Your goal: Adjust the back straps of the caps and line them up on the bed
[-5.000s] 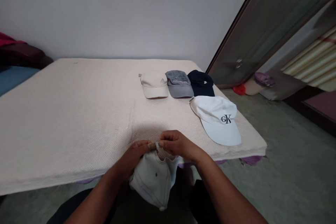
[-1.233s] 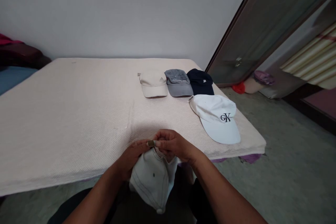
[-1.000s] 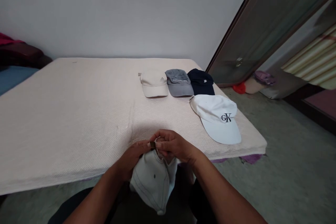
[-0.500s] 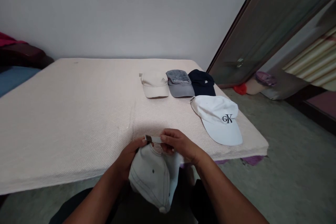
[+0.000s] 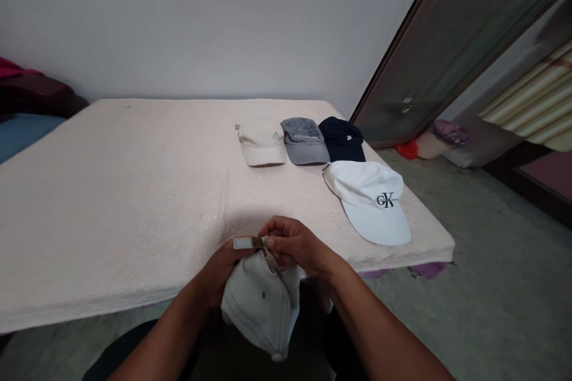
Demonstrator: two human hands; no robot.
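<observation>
A pale grey-white baseball cap (image 5: 257,303) hangs crown down between my hands, just off the mattress's front edge. Its back strap (image 5: 243,243) faces up, with a brownish buckle near the strap's right part. My left hand (image 5: 218,268) is closed on the cap's left side by the strap; some of its fingers are hidden behind the cap. At the buckle, my right hand (image 5: 290,244) pinches the strap between thumb and fingers. To the right lies a white cap (image 5: 369,181) with black letters on its front.
Behind, a cream cap (image 5: 261,137), a grey cap (image 5: 304,134) and a navy cap (image 5: 342,137) lie side by side on the cream-covered mattress (image 5: 134,202). A wall stands behind it. Right of the mattress are the floor (image 5: 491,262) and a dark cabinet or door (image 5: 424,53).
The strap has slid left, so more of its light part sticks out left of the buckle. My right hand has moved slightly left, to the buckle.
</observation>
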